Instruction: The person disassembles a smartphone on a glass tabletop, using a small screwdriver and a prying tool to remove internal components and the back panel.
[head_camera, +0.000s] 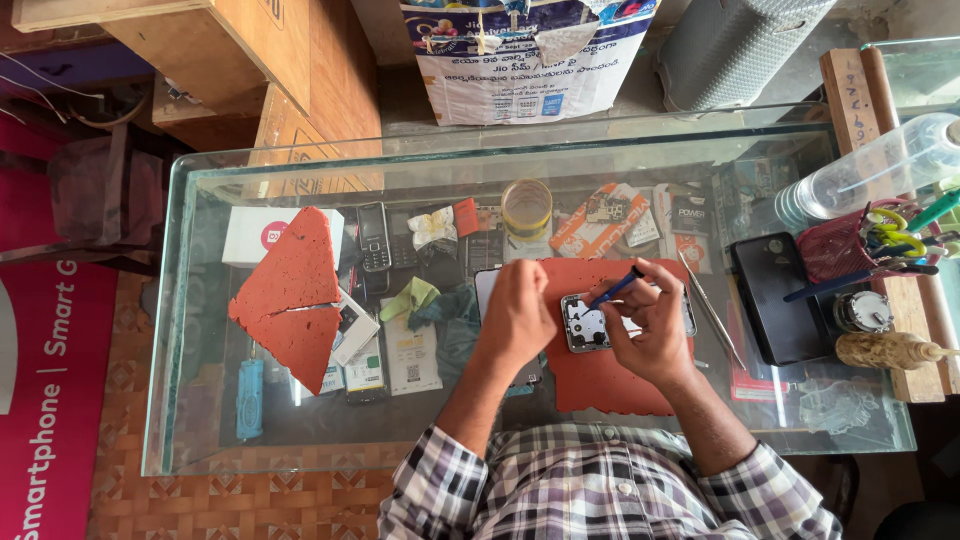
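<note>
Opened grey phone with bare back (588, 325): on orange rubber mat (600, 385), glass table (200, 330); left hand (515, 315) closed, steadying its left edge; right hand (650, 320), grip closed on thin blue-handled screwdriver (615, 288), tip just over phone; unscrewing step, judged; calls for steady downward pressure; metal tweezers (712, 305) right of grip.

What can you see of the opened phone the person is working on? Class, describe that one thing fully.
The opened phone lies flat, back cover off, on a red-orange mat on the glass counter. Its inside looks grey and metallic, with a round ring-shaped part near the middle. The left hand steadies its left edge; the right hand covers its right side and holds a dark blue-handled tool whose tip points down at the phone's top. Finer parts are too small to tell.
</note>
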